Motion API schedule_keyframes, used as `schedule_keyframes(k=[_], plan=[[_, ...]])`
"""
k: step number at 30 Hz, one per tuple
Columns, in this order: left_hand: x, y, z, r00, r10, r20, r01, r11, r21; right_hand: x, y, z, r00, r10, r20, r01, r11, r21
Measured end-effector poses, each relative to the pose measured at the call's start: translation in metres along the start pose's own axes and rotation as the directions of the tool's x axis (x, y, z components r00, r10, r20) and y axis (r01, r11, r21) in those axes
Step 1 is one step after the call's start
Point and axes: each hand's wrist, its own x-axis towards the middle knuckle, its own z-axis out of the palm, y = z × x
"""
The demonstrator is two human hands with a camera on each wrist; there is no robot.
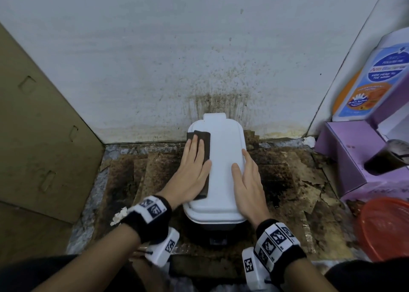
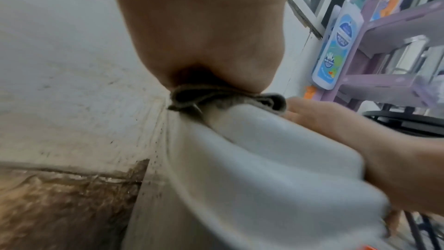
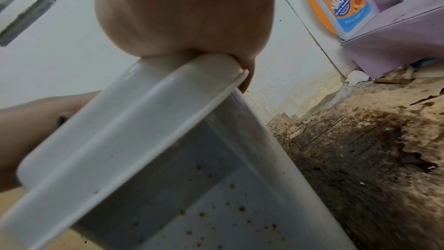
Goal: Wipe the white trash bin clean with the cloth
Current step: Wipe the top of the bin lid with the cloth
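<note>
The white trash bin (image 1: 223,159) stands on the floor against the wall, its lid closed. A folded dark brown cloth (image 1: 202,147) lies along the left side of the lid. My left hand (image 1: 192,165) presses flat on the cloth with straight fingers. In the left wrist view the palm (image 2: 199,31) bears down on the folded cloth (image 2: 216,98) over the bin lid (image 2: 276,159). My right hand (image 1: 245,181) rests flat on the lid's right edge, fingers straight. In the right wrist view the bin side (image 3: 228,206) shows brown specks below the lid (image 3: 134,121).
Stained, peeling cardboard (image 1: 298,176) covers the floor around the bin. A cardboard sheet (image 1: 42,126) leans at the left. At the right stand a purple rack (image 1: 354,159) with a wash bottle (image 1: 376,81) and an orange basket (image 1: 387,227). The wall (image 1: 199,48) behind is spattered.
</note>
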Motion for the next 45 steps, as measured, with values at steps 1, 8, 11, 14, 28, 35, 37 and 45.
schedule_keyframes(k=[1, 8, 11, 14, 28, 35, 37, 45], plan=[[0.013, -0.003, -0.005, 1.0, -0.004, 0.013, 0.004, 1.0, -0.01, 0.0, 0.0, 0.0, 1.0, -0.003, 0.0, 0.003, 1.0, 0.004], [0.073, -0.019, -0.035, 0.997, 0.001, 0.081, -0.007, 0.998, 0.069, 0.001, -0.001, 0.001, 1.0, -0.007, 0.009, 0.007, 1.0, 0.001], [0.084, -0.022, -0.038, 0.997, 0.019, 0.073, -0.025, 0.997, 0.079, 0.002, -0.001, 0.002, 1.0, -0.011, 0.002, 0.011, 1.0, 0.005], [0.077, -0.022, -0.031, 0.999, 0.041, 0.036, -0.043, 0.997, 0.06, 0.002, -0.001, 0.001, 1.0, -0.008, -0.002, 0.008, 1.0, 0.011], [-0.028, 0.015, 0.009, 0.986, 0.118, 0.114, -0.156, 0.894, 0.419, 0.0, 0.0, 0.001, 1.0, -0.013, -0.02, 0.013, 1.0, 0.023], [0.014, 0.005, -0.006, 0.977, 0.149, 0.154, -0.203, 0.873, 0.444, 0.002, -0.002, 0.002, 1.0, -0.002, 0.0, 0.002, 1.0, 0.031], [0.04, 0.006, -0.011, 0.979, 0.119, 0.165, -0.181, 0.88, 0.439, 0.002, -0.002, 0.002, 1.0, 0.004, 0.003, -0.004, 0.999, 0.038], [0.13, 0.006, -0.03, 0.986, 0.058, 0.154, -0.113, 0.919, 0.378, 0.002, -0.002, 0.001, 1.0, 0.001, 0.013, -0.002, 0.999, 0.043]])
